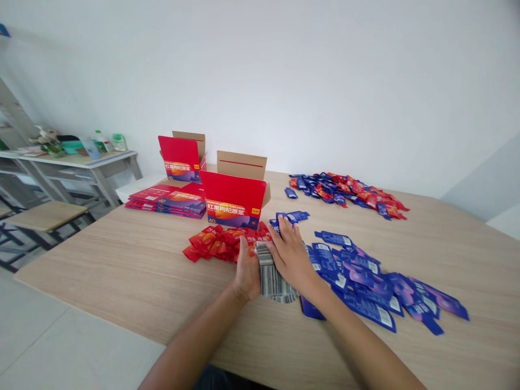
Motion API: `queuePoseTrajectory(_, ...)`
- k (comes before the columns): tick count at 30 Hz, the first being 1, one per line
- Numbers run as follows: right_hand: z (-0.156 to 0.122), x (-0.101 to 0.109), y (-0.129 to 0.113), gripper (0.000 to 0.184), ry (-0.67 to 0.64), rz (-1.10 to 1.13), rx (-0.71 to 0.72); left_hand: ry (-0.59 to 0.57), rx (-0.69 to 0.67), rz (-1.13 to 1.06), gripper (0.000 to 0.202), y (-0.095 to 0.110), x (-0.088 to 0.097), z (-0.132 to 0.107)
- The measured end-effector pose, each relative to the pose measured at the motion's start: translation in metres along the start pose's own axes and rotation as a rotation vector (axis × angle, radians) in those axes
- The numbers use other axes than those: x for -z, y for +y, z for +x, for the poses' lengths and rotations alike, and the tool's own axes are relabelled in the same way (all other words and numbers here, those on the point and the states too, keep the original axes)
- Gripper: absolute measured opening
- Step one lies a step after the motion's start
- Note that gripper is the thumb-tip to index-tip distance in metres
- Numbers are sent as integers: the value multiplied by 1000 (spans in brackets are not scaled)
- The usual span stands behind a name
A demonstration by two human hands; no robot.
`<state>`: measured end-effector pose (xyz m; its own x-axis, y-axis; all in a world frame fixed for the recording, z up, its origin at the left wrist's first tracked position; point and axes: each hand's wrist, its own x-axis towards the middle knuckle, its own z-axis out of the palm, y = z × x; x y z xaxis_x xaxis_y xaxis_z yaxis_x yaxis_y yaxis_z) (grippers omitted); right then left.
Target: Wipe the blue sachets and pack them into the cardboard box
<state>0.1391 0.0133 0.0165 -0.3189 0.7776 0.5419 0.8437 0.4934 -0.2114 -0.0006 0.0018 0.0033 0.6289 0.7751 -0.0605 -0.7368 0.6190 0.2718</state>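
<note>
The left hand (pixel 247 271) bears against the left side of a striped grey bundle (pixel 271 276), thumb raised and apparently gripping it; its other fingers are hidden. The right hand (pixel 290 257) lies over the bundle's right side, fingers extended toward the far side, not seen to be closed around it. The bundle is thus between the hands, touching both, so neither is nearer. Its long axis appears to run far to near, its near end slightly to the right.

Just beyond the left hand, to its left, lie loose red sachets (pixel 211 241). Directly behind them stands a red carton (pixel 233 200), flaps raised. Blue flat packs (pixel 365 281) are spread right of the right hand, some beside its forearm.

Farther left on the bench (pixel 134 265) are stacked flat red cartons (pixel 170 200) and a second upright carton (pixel 181 154). A mixed red and blue pile (pixel 345 192) lies far right.
</note>
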Motion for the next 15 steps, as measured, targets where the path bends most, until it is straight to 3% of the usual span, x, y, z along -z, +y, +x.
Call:
queuePoseTrajectory(4, 0, -1, 10, 58, -42, 180, -142, 22, 15, -4, 95, 3, -2, -2)
queuePoseTrajectory(10, 3, 4, 12, 50, -39, 360, -174, 75, 9, 4, 98, 8, -4, -3)
queuePoseTrajectory(15, 6, 9, 8, 95, 94, 263, -424, 86, 28, 10, 99, 8, -5, -4)
